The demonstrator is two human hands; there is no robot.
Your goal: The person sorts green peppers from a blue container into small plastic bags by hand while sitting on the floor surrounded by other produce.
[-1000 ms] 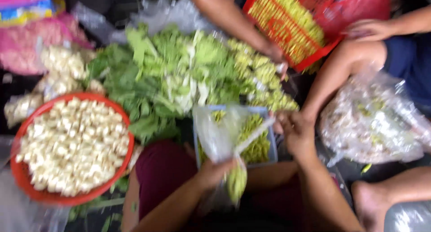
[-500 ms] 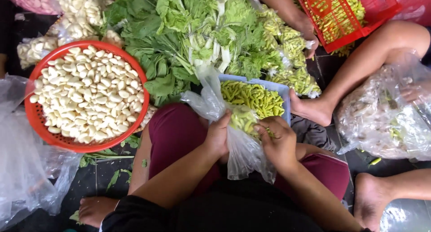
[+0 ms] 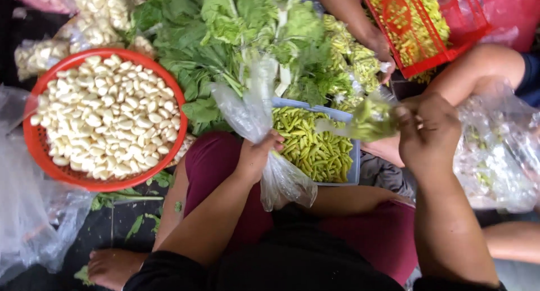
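My left hand [image 3: 256,156] is squeezed around a clear plastic bag [image 3: 256,113] that hangs over the near left corner of the blue tray [image 3: 353,173]. My right hand [image 3: 430,130] pinches a small bunch of green chilies [image 3: 368,119] in thin plastic, just right of the tray. The bag looks almost empty, and the tray is full of chilies, so most of the filling is left. The bunch is blurry. The red basket of garlic [image 3: 101,119] sits left of the tray.

We wear a black top with sleeves ending above the elbows at the frame's lower edge, maroon shorts at centre, bare forearms, and one bare foot lower left.
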